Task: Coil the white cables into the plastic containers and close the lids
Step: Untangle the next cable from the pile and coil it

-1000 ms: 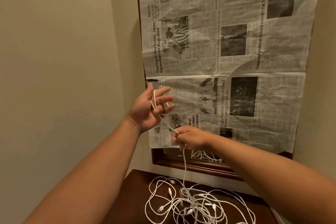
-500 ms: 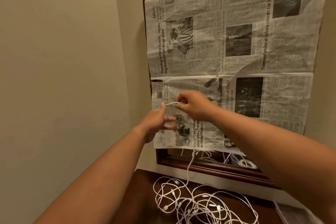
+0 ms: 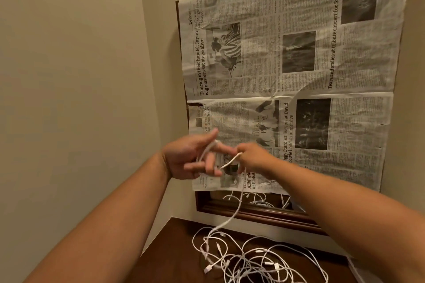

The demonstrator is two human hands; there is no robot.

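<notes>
Both hands are raised in front of the newspaper-covered mirror. My left hand (image 3: 193, 158) has its fingers spread, and loops of one white cable (image 3: 230, 162) run around them. My right hand (image 3: 251, 158) pinches that cable just right of the left fingers. From the right hand the cable hangs down to a tangled pile of white cables (image 3: 250, 259) on the dark wooden tabletop (image 3: 170, 253). No plastic container is in view.
A newspaper (image 3: 299, 89) covers a wood-framed mirror (image 3: 257, 211) on the back wall; its uncovered bottom strip reflects the cables. A beige wall stands close on the left. Something white shows at the table's right edge (image 3: 354, 269).
My right hand has dropped a little and moved right, carrying the cable round my left fingers. My left hand has turned with fingers spread. The view has shifted slightly left.
</notes>
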